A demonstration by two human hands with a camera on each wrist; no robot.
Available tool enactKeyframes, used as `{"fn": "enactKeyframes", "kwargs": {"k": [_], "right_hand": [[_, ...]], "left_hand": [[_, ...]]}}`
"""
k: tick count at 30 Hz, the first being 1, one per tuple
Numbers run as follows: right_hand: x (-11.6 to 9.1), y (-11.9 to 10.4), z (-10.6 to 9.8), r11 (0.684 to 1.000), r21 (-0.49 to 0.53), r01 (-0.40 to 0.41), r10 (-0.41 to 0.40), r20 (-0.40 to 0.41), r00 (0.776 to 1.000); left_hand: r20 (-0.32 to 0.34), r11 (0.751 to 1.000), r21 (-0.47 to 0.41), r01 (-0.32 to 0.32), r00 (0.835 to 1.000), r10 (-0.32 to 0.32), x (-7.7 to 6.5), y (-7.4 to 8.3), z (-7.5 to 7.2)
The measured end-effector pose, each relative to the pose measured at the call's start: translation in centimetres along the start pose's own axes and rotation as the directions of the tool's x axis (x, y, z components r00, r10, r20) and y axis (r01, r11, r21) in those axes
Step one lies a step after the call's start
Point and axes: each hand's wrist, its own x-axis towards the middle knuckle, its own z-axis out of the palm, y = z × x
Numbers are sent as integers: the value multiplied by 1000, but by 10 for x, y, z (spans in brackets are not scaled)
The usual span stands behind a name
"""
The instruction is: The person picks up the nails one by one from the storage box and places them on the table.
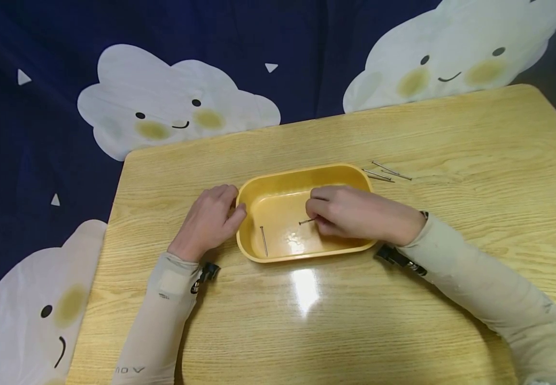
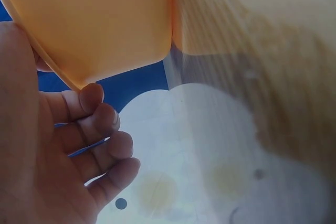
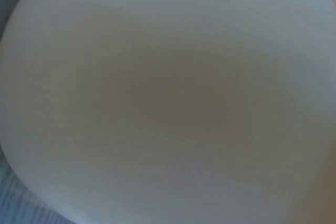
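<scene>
A yellow plastic tray (image 1: 278,255) stands on the table with a nail (image 1: 264,241) lying in its left part. At the tray's left end my left hand (image 1: 210,219) pinches the rim between thumb and curled index finger. In the left wrist view the same hand (image 2: 68,145) has its other fingers bent below the tray's wall (image 2: 121,19). My right hand (image 1: 342,214) is inside the tray, pinching a second nail (image 1: 305,221) whose head end sticks out to the left. The right wrist view is a pale blur.
Several nails (image 1: 390,171) lie on the wooden table (image 1: 316,331) just beyond the tray's right end. Behind the table hangs a dark blue cloth (image 1: 307,32) printed with white clouds.
</scene>
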Motion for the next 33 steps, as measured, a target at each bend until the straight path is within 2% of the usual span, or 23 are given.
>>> {"fn": "enactKeyframes", "kwargs": {"k": [6,13,33], "right_hand": [[-1,1,-4,1000,12,-26,26,16,1000],[-4,6,-10,998,6,-59,59,-9,998],[-8,13,-18,999,-10,-52,51,-70,996]], "left_hand": [[-1,1000,-4,2,1000,-2,-1,0,0],[-4,1000,-8,-7,1000,7,-1,0,-1],[-8,1000,-9,-14,1000,14,0,0,-1]]}}
